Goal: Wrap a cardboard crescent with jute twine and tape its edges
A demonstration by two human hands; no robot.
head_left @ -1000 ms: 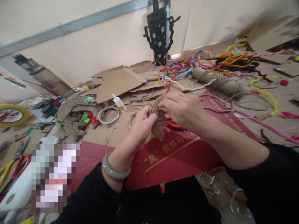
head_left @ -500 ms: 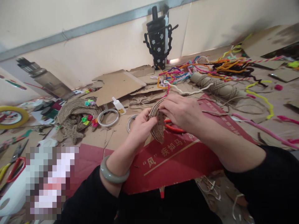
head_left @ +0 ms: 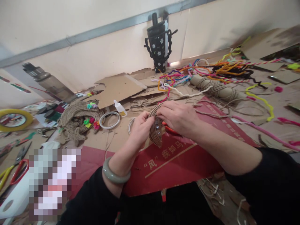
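Observation:
A curved piece wrapped in rows of brown twine (head_left: 154, 136) is held up in front of me over a red printed sheet (head_left: 168, 168). My left hand (head_left: 141, 128) grips its left side, thumb in front and fingers behind. With its fingers pinched at the upper right edge of the same piece, my right hand (head_left: 179, 117) is closed on the twine. Several shiny spots show on the face turned toward me. A strand of twine (head_left: 211, 115) runs from behind my right hand toward a twine-wound roll (head_left: 214, 87). My right fingertips are partly hidden.
Left lie a twine arch with colourful flowers (head_left: 77, 111), a tape ring (head_left: 109, 120), a small glue bottle (head_left: 120, 107) and scissors (head_left: 17, 168). A black flowered tumbler (head_left: 158, 47) stands at the wall. Coloured pipe cleaners (head_left: 225, 67) spread at back right. A red-handled tool (head_left: 172, 129) lies under my right hand.
The twine piece has turned slightly, and shiny spots now show on its near face. My right fingers have shifted a little along its upper edge. The whole view has moved slightly.

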